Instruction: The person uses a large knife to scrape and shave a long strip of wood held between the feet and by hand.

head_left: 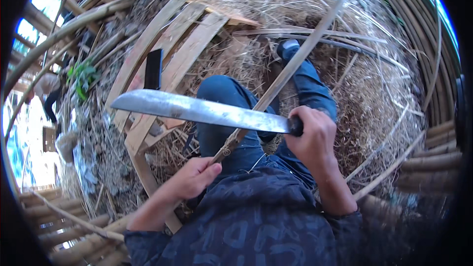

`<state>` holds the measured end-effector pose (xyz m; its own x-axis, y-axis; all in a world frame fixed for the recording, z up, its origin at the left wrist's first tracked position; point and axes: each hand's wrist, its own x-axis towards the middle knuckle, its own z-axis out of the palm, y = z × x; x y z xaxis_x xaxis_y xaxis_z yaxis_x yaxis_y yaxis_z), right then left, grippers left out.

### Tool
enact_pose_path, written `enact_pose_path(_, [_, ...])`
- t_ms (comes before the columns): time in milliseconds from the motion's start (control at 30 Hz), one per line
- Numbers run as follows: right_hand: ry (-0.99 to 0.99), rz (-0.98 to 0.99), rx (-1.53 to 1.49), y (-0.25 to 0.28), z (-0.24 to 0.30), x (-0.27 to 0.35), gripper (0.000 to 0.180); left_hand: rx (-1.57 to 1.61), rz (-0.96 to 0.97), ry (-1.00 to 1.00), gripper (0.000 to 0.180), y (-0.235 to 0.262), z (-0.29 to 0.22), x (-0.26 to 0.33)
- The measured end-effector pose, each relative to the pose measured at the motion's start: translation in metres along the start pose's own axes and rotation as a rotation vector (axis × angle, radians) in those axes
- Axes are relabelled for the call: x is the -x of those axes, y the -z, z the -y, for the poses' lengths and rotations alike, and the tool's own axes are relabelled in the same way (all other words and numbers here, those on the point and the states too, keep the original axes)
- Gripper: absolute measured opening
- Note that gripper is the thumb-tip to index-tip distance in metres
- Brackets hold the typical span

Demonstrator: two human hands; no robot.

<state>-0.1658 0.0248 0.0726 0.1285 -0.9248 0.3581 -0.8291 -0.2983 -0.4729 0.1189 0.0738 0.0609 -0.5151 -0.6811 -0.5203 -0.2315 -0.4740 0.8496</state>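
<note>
A person seated on straw-littered ground (374, 93) looks down at their own two hands; the right hand (313, 135) is wrapped tight around the dark handle of a long, broad knife (197, 111), whose grey blade runs out leftward across the lap; the left hand (194, 177) has its fingers curled closed around the near end of a thin bamboo strip (290, 66), which slants up and away to the right, passing under the blade and over the blue-trousered knees (221, 98); a stack of flat split bamboo slats (167, 44) lies just beyond on the left. The strip looks light, stiff yet springy, with likely sharp edges; it seems best held near its lower end, well clear of the blade.
</note>
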Motion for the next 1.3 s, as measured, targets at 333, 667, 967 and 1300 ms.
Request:
enact_pose_path(333, [-0.061, -0.017, 0.188, 0.010, -0.012, 0.070, 0.027, -0.371, -0.052, -0.128, 0.020, -0.075, 0.013, -0.007])
enact_pose_path(667, [-0.036, -0.084, 0.190, 0.014, -0.043, 0.087, 0.029, -0.498, -0.107, -0.220, 0.020, -0.110, 0.020, -0.001])
enact_pose_path(967, [-0.109, -0.233, 0.184, 0.023, -0.079, 0.079, 0.032, -0.494, -0.190, -0.233, 0.020, -0.127, -0.002, -0.019])
enact_pose_path(1300, [-0.218, -0.257, 0.203, 0.021, -0.082, 0.085, 0.029, -0.515, -0.121, -0.183, 0.022, -0.116, -0.020, -0.032])
